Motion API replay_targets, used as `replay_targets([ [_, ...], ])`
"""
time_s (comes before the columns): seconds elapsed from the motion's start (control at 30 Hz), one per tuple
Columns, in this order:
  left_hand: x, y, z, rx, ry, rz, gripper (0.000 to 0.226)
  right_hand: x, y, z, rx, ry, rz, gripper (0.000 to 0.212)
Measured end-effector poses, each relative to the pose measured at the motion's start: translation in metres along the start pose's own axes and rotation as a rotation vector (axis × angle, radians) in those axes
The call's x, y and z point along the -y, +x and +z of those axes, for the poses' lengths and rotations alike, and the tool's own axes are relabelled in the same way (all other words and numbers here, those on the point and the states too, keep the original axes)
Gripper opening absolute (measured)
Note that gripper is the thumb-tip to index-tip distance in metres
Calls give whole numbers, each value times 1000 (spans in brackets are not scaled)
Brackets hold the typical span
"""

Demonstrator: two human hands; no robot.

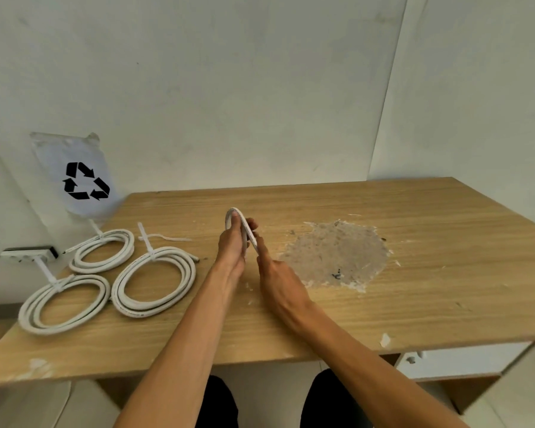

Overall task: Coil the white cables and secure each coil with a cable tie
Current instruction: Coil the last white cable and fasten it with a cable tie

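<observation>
Between both hands, looped white cable (pixel 243 225)

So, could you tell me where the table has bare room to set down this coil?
Free: the table right of the right hand, round the scraped patch, and the near edge. Crowded: the left end, with three tied coils and a loose cable tie.

We see a white cable (pixel 240 225) bent into a tight upright loop near the table's middle, held up off the wood. Three finished white coils lie flat at nine o'clock from it: the far coil (pixel 103 251), the near-left coil (pixel 65 304) and the near-right coil (pixel 154 281), each cinched by a white cable tie. One loose cable tie (pixel 167 238) lies at ten o'clock
</observation>
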State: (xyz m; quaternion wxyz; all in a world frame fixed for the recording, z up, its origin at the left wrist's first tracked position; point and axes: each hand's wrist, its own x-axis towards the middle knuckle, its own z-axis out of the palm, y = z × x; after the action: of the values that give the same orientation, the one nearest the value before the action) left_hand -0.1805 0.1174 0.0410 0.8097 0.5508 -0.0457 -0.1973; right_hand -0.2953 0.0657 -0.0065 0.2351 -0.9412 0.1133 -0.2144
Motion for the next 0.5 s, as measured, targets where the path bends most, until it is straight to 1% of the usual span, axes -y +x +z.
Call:
replay_targets([
  [0.07, -6, 4, -11, 18, -216, -100, 43, 8, 5, 7, 34, -63, -23, 81],
  [0.1, -6, 8, -19, 41, -354, -164, 42, 13, 6, 9, 78, -99, -38, 80],
  [0.17, 0, 12, -38, 85, -601, -284, 45, 21, 8, 16, 152, -189, -90, 70],
  [0.2, 3, 12, -46, 119, -654, -304, 47, 21, 9, 17, 173, -222, -125, 65],
  [0.23, 5, 12, -52, 140, -657, -293, 47, 20, 9, 13, 195, -194, -142, 59],
  [0.3, -6, 9, -57, 184, -616, -230, 46, 7, 10, -2, 262, -19, -123, 39],
  [0.33, -18, 8, -59, 207, -635, -202, 47, -1, 11, -12, 299, 60, -99, 29],
  [0.37, -33, 8, -64, 226, -657, -180, 48, -11, 13, -22, 336, 133, -61, 26],
  [0.43, -61, 12, -76, 288, -705, -161, 49, -27, 14, -47, 432, 352, 66, 40],
  [0.5, -78, 13, -84, 336, -649, -154, 49, -31, 15, -72, 586, 546, 174, 47],
])
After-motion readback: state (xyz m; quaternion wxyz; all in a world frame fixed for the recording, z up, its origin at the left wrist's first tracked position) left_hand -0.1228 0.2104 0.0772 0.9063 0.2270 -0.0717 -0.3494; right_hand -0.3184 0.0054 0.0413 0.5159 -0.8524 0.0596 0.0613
